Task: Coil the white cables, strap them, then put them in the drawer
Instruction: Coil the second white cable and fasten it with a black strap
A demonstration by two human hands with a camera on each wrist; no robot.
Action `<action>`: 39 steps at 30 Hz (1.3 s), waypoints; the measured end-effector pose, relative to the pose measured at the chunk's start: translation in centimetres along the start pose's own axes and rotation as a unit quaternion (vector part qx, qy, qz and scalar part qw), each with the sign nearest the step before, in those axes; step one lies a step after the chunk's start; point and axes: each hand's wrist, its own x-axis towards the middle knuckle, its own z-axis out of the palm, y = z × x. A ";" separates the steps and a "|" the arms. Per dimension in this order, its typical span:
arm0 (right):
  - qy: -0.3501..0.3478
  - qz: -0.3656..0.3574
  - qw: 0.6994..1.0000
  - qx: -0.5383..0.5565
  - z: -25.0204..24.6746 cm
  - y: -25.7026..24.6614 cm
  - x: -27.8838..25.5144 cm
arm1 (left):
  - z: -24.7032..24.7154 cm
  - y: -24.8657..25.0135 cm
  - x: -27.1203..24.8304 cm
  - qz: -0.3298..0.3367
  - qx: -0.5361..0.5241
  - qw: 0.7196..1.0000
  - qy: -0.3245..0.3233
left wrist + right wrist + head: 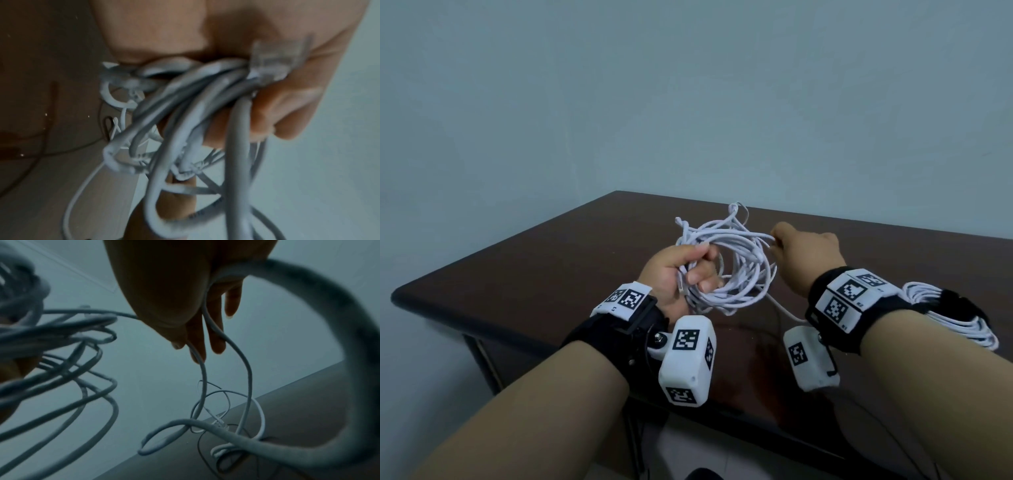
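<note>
White cable [736, 263] is forming a loose coil of many loops, and it is hanging in the air above the dark brown desk [544, 260], between the two hands. One loose strand is running from the bottom of the coil down toward the desk surface, under the right wrist.

On the desk, behind the right forearm, a second bundle of white cable [955, 318] is lying, already coiled, with a black strap [959, 301] going around it.

The left hand [678, 277] is gripping the coil at its left side. Its fingers [287, 113] are curling tightly around the gathered loops, as the left wrist view is showing, and a clear plastic connector [275, 60] is sitting against the palm among the strands.

The right hand [804, 253] is reaching to the right side of the coil. Its fingers [197, 337] are lying together and nearly straight, and a strand of the cable is passing between them and the thumb, which is pressing it. In the right wrist view, this strand is hanging down from the fingers in a long loop to a small tangle lying on the desk, where the cable's other end seems to be, though it is blurred.
</note>
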 end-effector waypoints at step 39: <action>-0.251 -0.009 0.945 0.210 3.4 -8.5 -1.9 | 2.4 2.4 0.9 0.177 -0.086 0.959 0.204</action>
